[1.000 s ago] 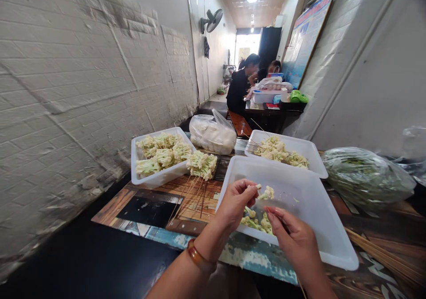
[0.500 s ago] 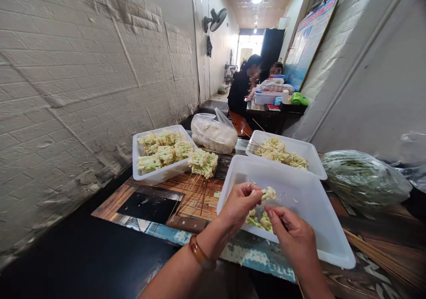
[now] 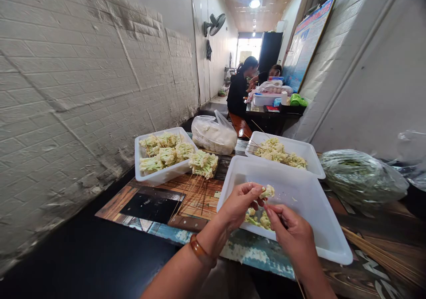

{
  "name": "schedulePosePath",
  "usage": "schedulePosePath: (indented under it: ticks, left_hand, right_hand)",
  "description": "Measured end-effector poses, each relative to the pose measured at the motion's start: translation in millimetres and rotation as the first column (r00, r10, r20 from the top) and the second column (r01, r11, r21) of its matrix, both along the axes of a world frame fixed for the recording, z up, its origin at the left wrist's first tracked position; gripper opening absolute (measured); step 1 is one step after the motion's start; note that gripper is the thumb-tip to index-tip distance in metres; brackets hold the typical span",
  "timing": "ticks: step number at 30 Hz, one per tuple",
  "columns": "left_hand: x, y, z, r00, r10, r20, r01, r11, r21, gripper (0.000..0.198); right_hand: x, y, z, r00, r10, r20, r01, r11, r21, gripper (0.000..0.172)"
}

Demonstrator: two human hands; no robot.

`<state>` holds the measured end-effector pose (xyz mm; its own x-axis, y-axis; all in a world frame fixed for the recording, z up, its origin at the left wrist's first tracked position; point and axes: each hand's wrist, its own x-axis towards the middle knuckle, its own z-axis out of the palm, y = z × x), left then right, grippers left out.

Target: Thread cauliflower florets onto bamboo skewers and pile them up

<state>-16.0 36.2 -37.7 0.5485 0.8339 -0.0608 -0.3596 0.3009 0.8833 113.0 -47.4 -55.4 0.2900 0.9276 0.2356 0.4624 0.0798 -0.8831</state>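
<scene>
My left hand (image 3: 244, 201), with a brown bangle at the wrist, pinches a small cauliflower floret (image 3: 268, 191) above the near white tray (image 3: 316, 210). Just below and to the right, my right hand (image 3: 289, 228) is closed on a thin bamboo skewer (image 3: 298, 283); most of it is hidden by the palm, and its lower end shows under the wrist. The fingertips of both hands nearly meet at the floret. A few loose cauliflower pieces (image 3: 265, 220) lie in the tray beneath my hands.
Skewered cauliflower fills the left tray (image 3: 159, 177), and more lies in the back tray (image 3: 314, 159). Finished-looking skewers (image 3: 203, 163) rest on the table beside a knife handle (image 3: 188, 222). Around them are plastic bags (image 3: 214, 135), loose skewers (image 3: 382, 254) and seated people (image 3: 238, 90) beyond.
My right fingertips have come slightly up toward the floret, and the left fingers now cover more of it. The view has shifted a little.
</scene>
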Motion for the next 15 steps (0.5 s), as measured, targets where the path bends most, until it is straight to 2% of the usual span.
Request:
schedulePosePath:
  ticks: [3,7,15]
  left_hand:
    - [0.1,0.4,-1.6,0.999,0.035,-0.013,-0.035,0.999,0.008,0.033]
    - [-0.2,1.6,-3.1,0.996,0.085,0.034,-0.083,0.995,-0.053,0.032]
    - [2.0,1.6,-3.1,0.996,0.080,0.026,-0.079,0.996,-0.049,0.034]
  right_hand:
    - [1.0,0.9,-1.4,0.998,0.024,0.053,-0.025,1.000,0.001,0.037]
    - [1.2,-1.7,-3.1,0.996,0.075,0.044,-0.073,0.997,-0.032,0.037]
    - [-7.2,-4.3,-1.1,0.982,-0.040,0.184,0.023,0.995,0.093,0.033]
